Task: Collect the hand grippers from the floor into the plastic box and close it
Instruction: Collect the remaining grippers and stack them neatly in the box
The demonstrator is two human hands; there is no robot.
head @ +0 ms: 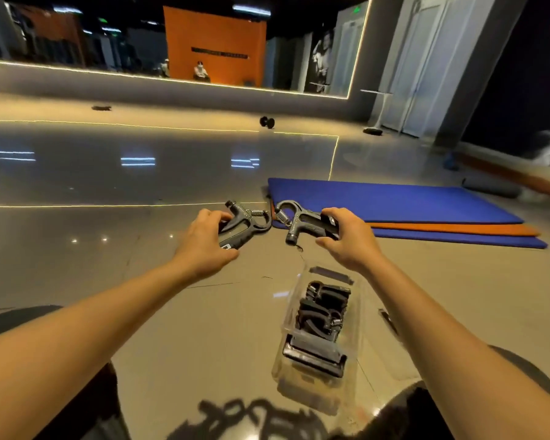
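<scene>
Box: clear plastic, open at the top, standing on the floor between the two forearms and just below the right hand. Stored grippers lie packed inside it, black and overlapping.

Two more sit beyond the box. The left-side gripper and the right-side gripper have their spring ends facing each other, near but apart. Whether they rest on the floor or are lifted cannot be told.

Surroundings: a blue mat lies over an orange mat, just behind the right-side gripper. A dumbbell stands well apart, near the mirror on the far wall.

Obscured: both hands cover part of the handles. The box's near end is blurred, and no lid can be made out with certainty. A small dark item right of the box is partly behind the right forearm. A dark blurred shape at the bottom edge is cut off.

Grip: the left hand has fingers and thumb curled round the handles of the left-side gripper. The right hand holds the right-side gripper the same way, fingers over the top, thumb beneath.
</scene>
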